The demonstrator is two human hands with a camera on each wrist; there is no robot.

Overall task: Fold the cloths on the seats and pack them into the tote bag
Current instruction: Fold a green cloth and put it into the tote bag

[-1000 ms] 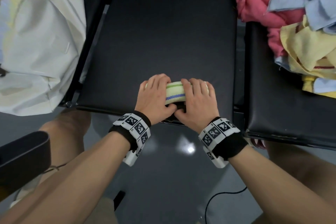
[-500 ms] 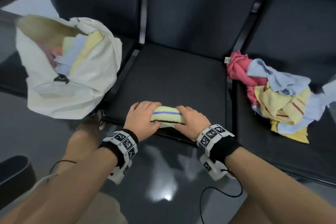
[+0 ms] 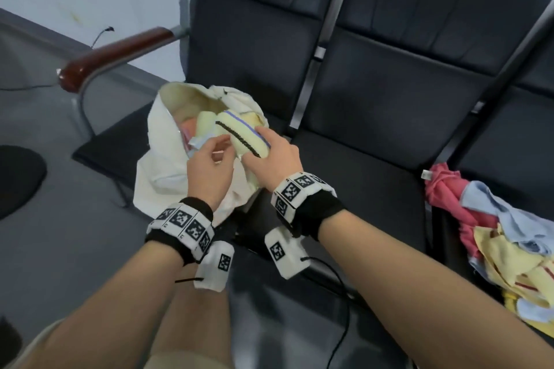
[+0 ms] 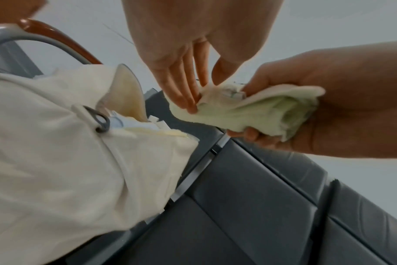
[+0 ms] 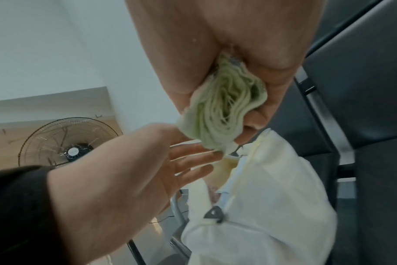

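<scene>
A folded pale green cloth (image 3: 243,135) with a blue stripe and a dark edge hangs over the open mouth of the white tote bag (image 3: 162,171), which stands on the left seat. My right hand (image 3: 271,151) grips the cloth by its near end; the right wrist view shows the cloth's layered end (image 5: 222,111) between thumb and fingers. My left hand (image 3: 217,148) is open just left of the cloth, and its straight fingertips (image 4: 188,102) touch the cloth's (image 4: 249,114) far end. Folded cloths (image 3: 204,126) lie inside the bag.
A heap of pink, blue and yellow cloths (image 3: 491,231) lies on the right seat. The black middle seat (image 3: 359,177) is between heap and bag. A brown armrest (image 3: 120,54) runs left of the bag. A standing fan (image 5: 68,141) is off to the left.
Both hands lifted the folded cloth off the middle seat's front edge and carried it left over the tote bag's mouth. The left hand released its hold and opened.
</scene>
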